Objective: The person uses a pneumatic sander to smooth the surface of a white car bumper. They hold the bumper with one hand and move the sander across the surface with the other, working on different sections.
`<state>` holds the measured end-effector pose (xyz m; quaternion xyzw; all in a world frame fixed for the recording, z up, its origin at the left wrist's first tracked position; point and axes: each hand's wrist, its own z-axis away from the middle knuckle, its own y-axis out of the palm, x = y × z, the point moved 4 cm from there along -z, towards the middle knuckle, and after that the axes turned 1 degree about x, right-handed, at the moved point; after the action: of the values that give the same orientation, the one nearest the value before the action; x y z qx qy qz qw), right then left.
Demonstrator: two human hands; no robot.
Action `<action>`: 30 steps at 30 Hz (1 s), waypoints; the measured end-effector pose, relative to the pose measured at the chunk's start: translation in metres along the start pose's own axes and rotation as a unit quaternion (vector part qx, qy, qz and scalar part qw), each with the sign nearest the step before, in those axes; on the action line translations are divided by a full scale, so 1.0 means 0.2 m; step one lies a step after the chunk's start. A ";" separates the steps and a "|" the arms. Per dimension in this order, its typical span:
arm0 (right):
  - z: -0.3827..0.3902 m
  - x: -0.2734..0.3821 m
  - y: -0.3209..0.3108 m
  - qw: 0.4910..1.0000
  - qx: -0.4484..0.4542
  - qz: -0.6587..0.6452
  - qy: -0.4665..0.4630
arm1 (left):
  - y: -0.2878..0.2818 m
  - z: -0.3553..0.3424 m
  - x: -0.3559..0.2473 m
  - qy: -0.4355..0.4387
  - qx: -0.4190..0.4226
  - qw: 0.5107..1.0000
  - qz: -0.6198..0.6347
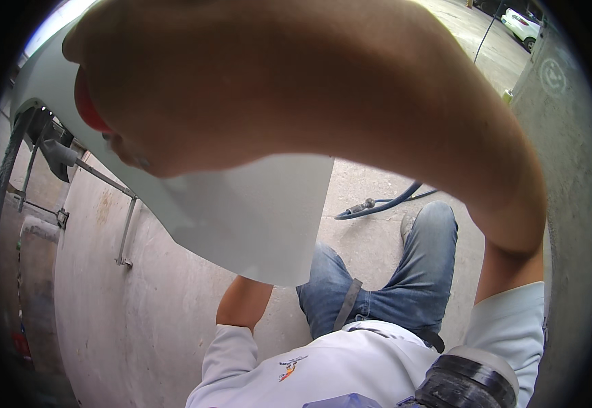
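Evidently, one large, smooth, pale-grey curved panel [241,217] stretches from the upper left to the lower centre of the frame. Two arms show. Across the top, the right hand [126,95] is curled, fingers bent around one rounded red object [88,105] at the upper left, over the panel; whether they touch the panel cannot be told. At lower centre, the left forearm [245,302] passes behind the panel, hiding the left hand, so its opening and hold are unknown. One white car [520,27] stands upper right; blue hose [401,197] lies right of centre.
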<state>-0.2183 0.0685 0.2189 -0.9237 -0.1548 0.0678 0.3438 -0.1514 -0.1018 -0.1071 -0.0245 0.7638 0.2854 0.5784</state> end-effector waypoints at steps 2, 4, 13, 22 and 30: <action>0.05 0.03 0.02 1.000 -0.010 0.007 0.001 | -0.01 0.00 0.00 0.001 -0.007 1.000 0.004; 0.13 0.08 0.06 1.000 -0.022 0.012 0.007 | -0.02 0.00 0.01 -0.002 -0.013 1.000 0.007; 0.70 0.21 0.27 0.996 -0.085 0.010 -0.001 | -0.06 0.01 0.03 -0.012 -0.032 0.999 0.012; 0.50 -0.29 0.16 0.977 -0.171 -0.080 0.095 | -0.08 -0.08 0.02 -0.022 -0.032 0.999 0.011; 0.23 -0.43 0.00 0.957 -0.082 -0.163 0.226 | -0.09 0.00 0.02 -0.017 -0.045 0.999 0.009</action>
<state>-0.3106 0.0668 0.1856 -0.9022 -0.2267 -0.2127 0.2989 -0.1451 -0.1161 -0.1175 -0.0385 0.7403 0.3251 0.5871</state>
